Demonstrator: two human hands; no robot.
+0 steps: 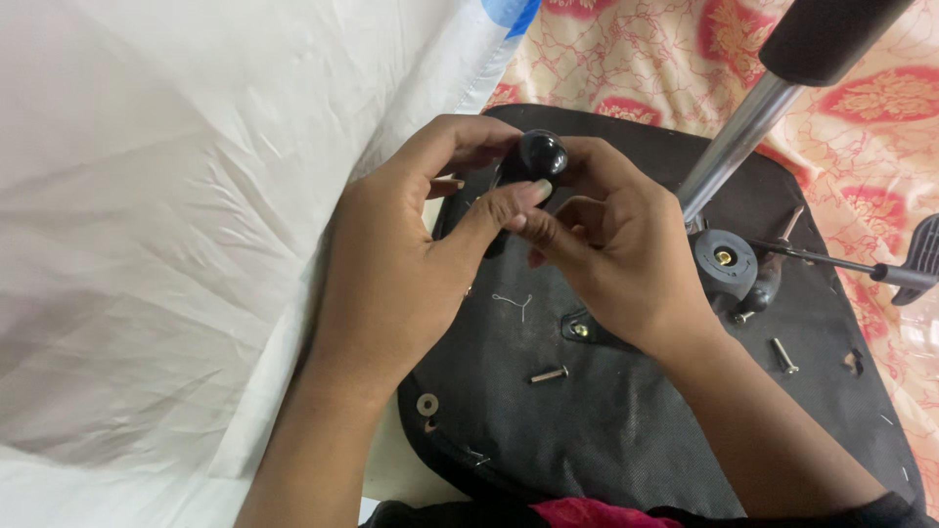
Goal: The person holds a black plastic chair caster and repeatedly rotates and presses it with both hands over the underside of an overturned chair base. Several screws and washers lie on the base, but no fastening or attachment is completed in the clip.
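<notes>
Under both hands lies a black fabric-covered seat base, upturned on a floral red and cream sheet; a white plastic sheet with a blue corner lies beyond the left hand. The left hand and right hand both close around a glossy black knob, thumbs meeting below it. Bolts lie just below the hands; a chrome tube rises to the right.

No packages, labels, signs or screens
</notes>
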